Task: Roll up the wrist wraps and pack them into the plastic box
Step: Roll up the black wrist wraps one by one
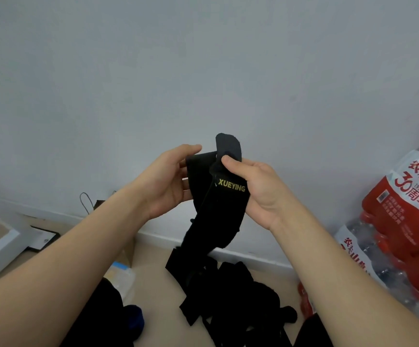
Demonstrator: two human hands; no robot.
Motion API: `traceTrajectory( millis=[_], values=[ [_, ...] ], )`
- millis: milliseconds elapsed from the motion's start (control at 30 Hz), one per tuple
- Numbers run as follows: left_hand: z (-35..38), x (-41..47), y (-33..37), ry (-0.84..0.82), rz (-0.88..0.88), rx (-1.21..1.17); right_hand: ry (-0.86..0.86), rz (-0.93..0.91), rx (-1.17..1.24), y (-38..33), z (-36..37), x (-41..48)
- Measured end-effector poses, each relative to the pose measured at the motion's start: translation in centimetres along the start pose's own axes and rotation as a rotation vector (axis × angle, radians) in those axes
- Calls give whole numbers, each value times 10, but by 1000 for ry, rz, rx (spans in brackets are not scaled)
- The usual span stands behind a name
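Note:
A black wrist wrap (218,211) with yellow "XUEYING" lettering hangs in the air in front of the wall. My right hand (256,189) pinches its top end, thumb on the velcro tab. My left hand (168,181) holds the wrap's left edge, fingers behind the fabric. The wrap's tail drops down to a pile of more black wraps (231,299) on the floor. A clear plastic box (122,279) sits low left, partly hidden by my left forearm.
Shrink-wrapped packs of water bottles with red labels (398,221) stack at the right. A paper bag (98,206) leans on the wall behind my left arm. A white furniture edge (0,249) is at the left. A dark blue item (134,319) lies bottom left.

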State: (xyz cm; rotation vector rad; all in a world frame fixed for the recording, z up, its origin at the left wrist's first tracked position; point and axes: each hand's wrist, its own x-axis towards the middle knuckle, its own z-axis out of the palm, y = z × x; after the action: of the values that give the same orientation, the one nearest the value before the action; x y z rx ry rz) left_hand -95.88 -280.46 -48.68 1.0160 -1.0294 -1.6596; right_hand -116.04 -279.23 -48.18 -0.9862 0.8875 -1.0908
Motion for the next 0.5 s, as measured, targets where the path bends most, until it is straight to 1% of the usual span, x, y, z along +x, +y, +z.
traceTrajectory(
  millis=[100,167,267,367,433,500],
  values=[
    [1,0,-5,-19,121,248,-31,8,12,-1,2,-2],
    [2,-1,-8,11,206,331,-63,19,-5,-4,2,-3],
    [1,0,-7,130,275,325,-36,6,-64,-10,-1,-4],
    [-4,2,-3,211,290,200,36,67,-118,-13,-6,-3],
    [-5,1,-2,163,297,145,21,113,-167,-13,-9,-4],
    [-4,-1,-3,95,305,171,-17,101,-219,-13,-9,-6]
  ],
)
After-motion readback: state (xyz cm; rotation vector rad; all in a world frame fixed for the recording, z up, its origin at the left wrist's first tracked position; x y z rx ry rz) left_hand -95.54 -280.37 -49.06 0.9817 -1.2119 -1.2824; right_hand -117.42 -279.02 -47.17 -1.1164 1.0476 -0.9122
